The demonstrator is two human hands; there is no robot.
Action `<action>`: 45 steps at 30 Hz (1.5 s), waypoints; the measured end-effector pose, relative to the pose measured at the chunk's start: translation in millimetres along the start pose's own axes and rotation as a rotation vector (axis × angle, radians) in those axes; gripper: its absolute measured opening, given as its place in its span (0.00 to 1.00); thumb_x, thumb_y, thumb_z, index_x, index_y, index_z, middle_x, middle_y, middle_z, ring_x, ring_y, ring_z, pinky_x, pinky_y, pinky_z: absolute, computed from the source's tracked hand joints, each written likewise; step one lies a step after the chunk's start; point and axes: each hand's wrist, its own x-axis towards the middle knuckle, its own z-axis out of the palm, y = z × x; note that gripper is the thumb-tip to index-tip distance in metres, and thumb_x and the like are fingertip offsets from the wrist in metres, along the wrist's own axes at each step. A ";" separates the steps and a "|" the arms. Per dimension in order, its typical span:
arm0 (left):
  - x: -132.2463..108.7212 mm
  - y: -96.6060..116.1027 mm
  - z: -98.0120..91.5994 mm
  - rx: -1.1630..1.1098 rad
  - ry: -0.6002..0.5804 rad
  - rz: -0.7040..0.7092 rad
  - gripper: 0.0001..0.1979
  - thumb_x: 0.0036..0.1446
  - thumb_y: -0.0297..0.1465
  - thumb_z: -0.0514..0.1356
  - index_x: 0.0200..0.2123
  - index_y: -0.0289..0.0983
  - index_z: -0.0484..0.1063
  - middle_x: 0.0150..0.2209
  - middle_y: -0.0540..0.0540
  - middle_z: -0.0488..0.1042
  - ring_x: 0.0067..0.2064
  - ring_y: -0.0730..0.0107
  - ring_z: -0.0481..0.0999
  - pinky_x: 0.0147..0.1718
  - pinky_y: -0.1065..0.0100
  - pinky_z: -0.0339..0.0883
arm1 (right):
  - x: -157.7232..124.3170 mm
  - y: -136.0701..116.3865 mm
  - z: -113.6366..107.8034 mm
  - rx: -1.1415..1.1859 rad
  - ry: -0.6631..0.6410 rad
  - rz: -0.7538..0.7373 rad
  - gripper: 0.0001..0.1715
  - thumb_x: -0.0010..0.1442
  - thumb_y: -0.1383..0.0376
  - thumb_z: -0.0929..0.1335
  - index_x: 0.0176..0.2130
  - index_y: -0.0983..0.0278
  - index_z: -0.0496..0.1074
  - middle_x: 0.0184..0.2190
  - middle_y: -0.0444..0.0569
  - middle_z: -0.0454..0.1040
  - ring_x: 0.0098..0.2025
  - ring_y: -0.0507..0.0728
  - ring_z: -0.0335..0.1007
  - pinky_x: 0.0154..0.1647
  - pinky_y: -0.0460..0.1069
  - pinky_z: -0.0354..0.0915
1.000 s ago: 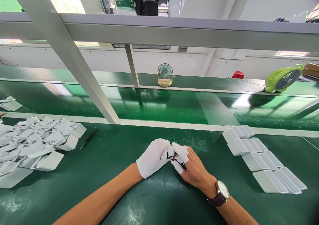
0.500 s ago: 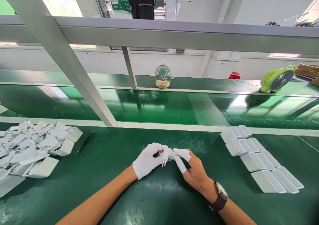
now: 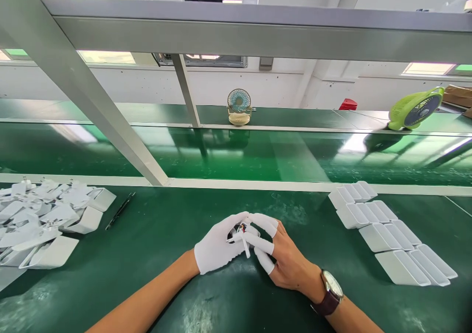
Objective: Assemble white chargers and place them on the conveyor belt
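Note:
My left hand [image 3: 215, 247], in a white glove, is closed around a small white plastic part with prongs [image 3: 245, 239]. A dark opening and a speck of red show in the part; the fingers hide much of the rest. Against its right side my right hand [image 3: 282, 252], with white covers on several fingers, grips the same part with bent fingers. Both hands meet just above the green tabletop [image 3: 177, 293]. The right wrist wears a watch [image 3: 330, 291] with a dark strap.
At the left lies a heap of white plastic pieces [image 3: 44, 220], with a black pen [image 3: 120, 210] beside it. Rows of white open housings [image 3: 401, 266] stand at the right. A slanted metal post [image 3: 106, 112] and a shelf beam [image 3: 236, 33] cross ahead. Beyond are two fans [image 3: 239, 102].
My right fingers have moved left and closed in over the part, covering more of it. The part has turned in the hands. The camera view has tilted slightly down.

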 end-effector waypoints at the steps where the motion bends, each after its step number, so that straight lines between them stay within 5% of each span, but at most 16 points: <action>1: -0.4 0.5 1.1 0.005 0.015 0.024 0.21 0.60 0.34 0.65 0.57 0.42 0.71 0.41 0.45 0.79 0.40 0.63 0.79 0.43 0.60 0.76 | 0.8 0.2 1.4 -0.017 -0.013 0.001 0.35 0.61 0.76 0.63 0.64 0.54 0.62 0.67 0.55 0.58 0.66 0.65 0.59 0.60 0.65 0.67; 10: -0.3 6.8 -7.3 0.049 -0.027 0.048 0.15 0.71 0.33 0.47 0.49 0.39 0.72 0.44 0.43 0.77 0.45 0.63 0.76 0.51 0.57 0.71 | -5.3 7.6 14.4 -0.011 0.037 0.021 0.28 0.63 0.76 0.66 0.59 0.57 0.68 0.62 0.58 0.64 0.58 0.62 0.67 0.53 0.59 0.72; 15: -0.1 10.5 -5.6 -0.002 -0.011 -0.090 0.08 0.67 0.35 0.55 0.43 0.40 0.73 0.46 0.45 0.77 0.44 0.64 0.76 0.47 0.61 0.71 | -6.6 6.2 16.2 -0.033 0.038 0.035 0.28 0.63 0.77 0.65 0.59 0.59 0.68 0.59 0.59 0.67 0.54 0.61 0.69 0.52 0.59 0.73; 21: 1.0 13.2 -5.4 -0.198 -0.006 -0.289 0.13 0.66 0.42 0.58 0.44 0.39 0.74 0.43 0.45 0.77 0.42 0.63 0.76 0.44 0.63 0.71 | -5.4 5.4 16.3 -0.010 0.074 0.037 0.26 0.63 0.76 0.66 0.59 0.62 0.68 0.58 0.62 0.66 0.54 0.62 0.69 0.53 0.59 0.72; 28: 6.7 19.8 -14.2 -0.238 -0.024 -0.459 0.21 0.59 0.43 0.64 0.53 0.41 0.73 0.47 0.45 0.78 0.47 0.60 0.76 0.49 0.63 0.68 | -6.6 4.3 22.0 -0.020 0.049 0.080 0.13 0.64 0.74 0.67 0.45 0.61 0.75 0.53 0.58 0.72 0.49 0.61 0.72 0.46 0.57 0.73; 34: 10.5 18.4 -12.9 -0.288 -0.025 -0.439 0.21 0.57 0.41 0.66 0.52 0.41 0.73 0.42 0.46 0.77 0.40 0.63 0.73 0.39 0.66 0.69 | -8.3 7.1 27.1 -0.028 0.067 0.134 0.07 0.63 0.70 0.68 0.39 0.60 0.77 0.47 0.55 0.75 0.48 0.61 0.74 0.45 0.56 0.73; 37: 6.9 13.4 -10.7 -0.353 -0.038 -0.378 0.23 0.58 0.39 0.66 0.55 0.41 0.71 0.43 0.45 0.77 0.42 0.62 0.74 0.41 0.65 0.69 | -7.7 8.0 27.6 -0.024 0.074 0.143 0.09 0.62 0.72 0.68 0.40 0.59 0.76 0.49 0.54 0.75 0.49 0.61 0.74 0.47 0.55 0.73; 41: 3.0 7.5 -5.9 -0.390 0.008 -0.230 0.06 0.61 0.35 0.65 0.40 0.39 0.75 0.47 0.44 0.74 0.46 0.63 0.74 0.48 0.64 0.67 | -6.7 8.3 28.0 0.022 0.109 0.098 0.15 0.60 0.75 0.67 0.43 0.59 0.75 0.51 0.53 0.75 0.51 0.60 0.73 0.49 0.54 0.73; 45: 5.6 3.3 -4.1 -0.462 0.001 -0.179 0.07 0.61 0.31 0.65 0.31 0.38 0.71 0.48 0.44 0.73 0.46 0.64 0.73 0.47 0.63 0.67 | -3.9 8.2 27.5 0.088 0.177 0.035 0.18 0.61 0.76 0.66 0.45 0.58 0.75 0.50 0.52 0.77 0.52 0.60 0.72 0.49 0.55 0.72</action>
